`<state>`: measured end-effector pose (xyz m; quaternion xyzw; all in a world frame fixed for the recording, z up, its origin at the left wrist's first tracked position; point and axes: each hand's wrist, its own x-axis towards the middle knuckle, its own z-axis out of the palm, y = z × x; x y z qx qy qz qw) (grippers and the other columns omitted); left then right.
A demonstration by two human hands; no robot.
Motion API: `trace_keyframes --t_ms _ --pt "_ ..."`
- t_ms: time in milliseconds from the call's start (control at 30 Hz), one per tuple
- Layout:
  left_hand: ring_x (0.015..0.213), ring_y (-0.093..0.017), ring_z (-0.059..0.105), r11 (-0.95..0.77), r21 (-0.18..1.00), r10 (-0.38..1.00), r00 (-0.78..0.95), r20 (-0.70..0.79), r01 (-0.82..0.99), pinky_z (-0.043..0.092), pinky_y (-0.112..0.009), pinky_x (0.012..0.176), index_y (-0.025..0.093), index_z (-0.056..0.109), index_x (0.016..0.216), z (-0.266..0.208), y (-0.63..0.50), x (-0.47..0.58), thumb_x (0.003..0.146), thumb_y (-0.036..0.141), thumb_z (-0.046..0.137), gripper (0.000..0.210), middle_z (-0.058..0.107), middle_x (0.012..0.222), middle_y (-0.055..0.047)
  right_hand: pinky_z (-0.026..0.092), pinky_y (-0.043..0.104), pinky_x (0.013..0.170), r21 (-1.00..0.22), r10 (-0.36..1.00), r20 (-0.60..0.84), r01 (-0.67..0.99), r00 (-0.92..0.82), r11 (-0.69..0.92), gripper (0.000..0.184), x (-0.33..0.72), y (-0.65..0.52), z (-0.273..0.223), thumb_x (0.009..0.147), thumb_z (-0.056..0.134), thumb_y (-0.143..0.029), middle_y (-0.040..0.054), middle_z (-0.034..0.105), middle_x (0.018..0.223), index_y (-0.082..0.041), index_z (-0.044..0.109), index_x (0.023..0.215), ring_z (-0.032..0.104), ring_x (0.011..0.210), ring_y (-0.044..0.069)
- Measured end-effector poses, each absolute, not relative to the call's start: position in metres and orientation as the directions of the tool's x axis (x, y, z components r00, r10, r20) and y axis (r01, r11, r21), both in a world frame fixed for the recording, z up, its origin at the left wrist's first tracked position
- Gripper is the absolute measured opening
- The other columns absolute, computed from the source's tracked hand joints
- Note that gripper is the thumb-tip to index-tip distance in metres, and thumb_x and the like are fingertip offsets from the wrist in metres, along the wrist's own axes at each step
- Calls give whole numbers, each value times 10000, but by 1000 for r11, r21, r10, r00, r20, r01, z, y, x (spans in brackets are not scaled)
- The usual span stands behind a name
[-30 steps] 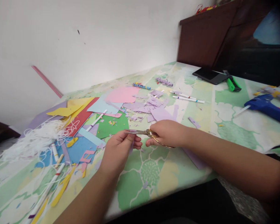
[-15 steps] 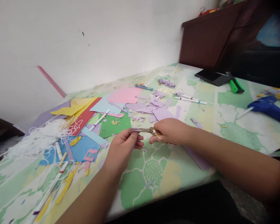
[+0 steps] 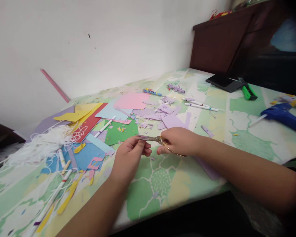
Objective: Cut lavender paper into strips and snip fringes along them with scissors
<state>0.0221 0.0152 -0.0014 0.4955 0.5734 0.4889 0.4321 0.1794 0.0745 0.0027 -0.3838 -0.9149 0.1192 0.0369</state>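
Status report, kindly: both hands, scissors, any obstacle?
Right hand holding scissors. Left hand at blades, grip unclear. Lavender scraps beyond both hands, seemingly no obstacle.

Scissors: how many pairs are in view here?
1. The scissors are in the right hand, blades pointing toward the left hand. Another pair could be hidden under the white string.

A single head-worn camera looks forward and down from above the near side of the table (image 3: 172, 191), close enough that the left hand (image 3: 128, 151) and right hand (image 3: 179, 141) fall near mid-frame. Beyond them it takes in the pale wall (image 3: 128, 42) and, at upper right, the dark brown cabinet (image 3: 215, 46).
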Motion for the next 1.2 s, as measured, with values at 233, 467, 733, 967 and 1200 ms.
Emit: trace_keyframes --t_ms 233,467,733,967,1200 --pt "492 -70 532 50 992 988 -154 -32 114 422 -187 481 158 545 675 -3 15 23 678 319 483 172 564 588 21 219 207 400 -236 717 -46 705 -695 669 543 180 74 3 633 259 -647 23 512 543 -171 519 658 393 447 105" --pt "511 -95 560 85 996 983 -165 -79 34 453 -227 531 149 538 716 -5 16 23 662 338 503 199 577 598 4 217 205 399 -232 712 -44 700 -701 675 550 180 73 2 646 247 -638 33 522 556 -165 525 663 403 451 106" --pt "513 -117 569 99 995 979 -180 -92 31 467 -260 540 136 534 691 -5 16 25 642 339 521 210 585 604 -15 222 209 396 -204 712 -53 705 -701 679 547 178 73 3 655 243 -632 32 525 558 -166 528 673 415 462 113" --pt "502 -97 547 96 995 983 -159 -90 32 458 -243 519 142 543 695 -5 15 24 638 342 520 209 579 611 -4 226 207 402 -185 733 -63 730 -677 658 522 177 74 4 646 275 -627 32 523 541 -168 524 643 423 462 115" --pt "482 -85 523 108 994 986 -131 -105 17 465 -250 500 139 535 708 -4 15 24 646 310 517 183 559 622 4 217 201 396 -188 729 -48 723 -683 665 498 176 75 2 642 295 -618 17 504 514 -172 516 622 400 446 107"
